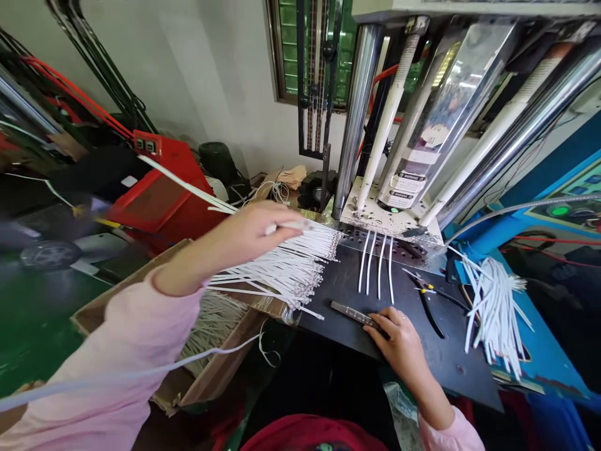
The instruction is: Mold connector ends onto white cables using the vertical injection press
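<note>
Hands, seen from the head camera: the left hand (248,241) closes around a fanned bundle of white cables (286,272), held over a cardboard box (117,291); the right hand (397,344), fingers curled, presses on a narrow metal bar (354,315) on the black worktop (451,357), near yellow-handled pliers (429,307) and four loose white cables (379,269).

Pale pink fabric forms a long sleeve (117,357) across the lower left. Thin white cables (282,272) fan out in a dense pale stripe over a matt black metal plate (436,357). Beside them lie pliers (425,299) banded in yellow and black. Farther left stands a glossy red plastic case (159,203) above a shiny green floor (32,326). A vivid blue painted bench (554,357) edges the right.
</note>
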Demonstrator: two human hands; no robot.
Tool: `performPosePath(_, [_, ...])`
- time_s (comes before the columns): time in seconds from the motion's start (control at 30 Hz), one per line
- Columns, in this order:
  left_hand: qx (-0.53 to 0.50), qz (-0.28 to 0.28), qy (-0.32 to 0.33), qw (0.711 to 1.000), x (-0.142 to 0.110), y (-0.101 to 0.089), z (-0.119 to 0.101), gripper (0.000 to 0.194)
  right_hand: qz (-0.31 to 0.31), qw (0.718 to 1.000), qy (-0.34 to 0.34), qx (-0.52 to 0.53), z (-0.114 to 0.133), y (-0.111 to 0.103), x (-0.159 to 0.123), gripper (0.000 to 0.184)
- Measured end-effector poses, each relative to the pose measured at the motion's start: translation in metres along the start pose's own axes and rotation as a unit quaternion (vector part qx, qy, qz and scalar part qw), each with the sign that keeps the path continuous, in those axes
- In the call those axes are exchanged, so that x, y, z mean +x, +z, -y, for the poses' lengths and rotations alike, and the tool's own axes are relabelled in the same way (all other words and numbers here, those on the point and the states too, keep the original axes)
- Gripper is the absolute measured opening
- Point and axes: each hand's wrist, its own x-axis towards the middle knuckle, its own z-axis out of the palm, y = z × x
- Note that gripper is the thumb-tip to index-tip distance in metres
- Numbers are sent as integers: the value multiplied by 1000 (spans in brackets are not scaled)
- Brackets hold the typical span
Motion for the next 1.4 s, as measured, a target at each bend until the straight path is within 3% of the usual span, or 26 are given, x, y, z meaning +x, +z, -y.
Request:
performPosePath(0.17, [48,124,-58,989,-24,98,72,26,39,998,-1,53,4,-10,31,24])
performPosePath(0.27, [27,117,-77,990,-40,131,87,28,43,994,-10,98,10,-12,73,21])
performPosePath(0.37, [2,97,-93,991,-42,139,89,21,34,994,-21,106,19,1,124,18])
performPosePath(0.47, [-29,110,-95,989,-36,135,91,27,50,998,-29,27,33,26,167,16])
performPosePath(0.63, [-93,129,-89,983,-10,125,92,29,54,996,-31,-67,50,56,196,14])
performPosePath(0.73, [-19,79,-94,992,21,127,89,24,42,994,-35,-91,51,54,192,20])
performPosePath(0.83, [74,45,-79,993,51,140,90,22,13,992,-52,-118,41,34,177,24])
performPosePath(0.9, [95,38,-73,992,66,151,92,18,-38,988,-67,-135,25,12,160,25])
performPosePath(1.0, [104,35,-64,992,76,165,95,14,-171,975,-63,-128,-10,-28,125,21])
performPosePath(1.07, [108,32,-57,992,77,170,96,15,-305,944,-31,-120,-35,-55,99,16])
performPosePath(1.13, [109,27,-54,992,77,172,95,18,-457,879,24,-132,-54,-78,76,16])
performPosePath(1.2, [106,16,-53,993,77,170,94,19,-548,820,86,-138,-63,-94,58,21])
performPosePath(1.23, [104,9,-54,993,78,167,92,18,-559,812,111,-130,-62,-98,51,23])
performPosePath(1.27, [101,-1,-56,993,78,163,91,18,-547,820,128,-113,-59,-100,45,24])
performPosePath(1.33, [94,-24,-61,993,79,151,84,18,-479,863,152,-51,-46,-95,36,23])
performPosePath(1.4, [76,-95,-49,991,78,130,70,17,-383,907,171,31,-29,-83,27,23])
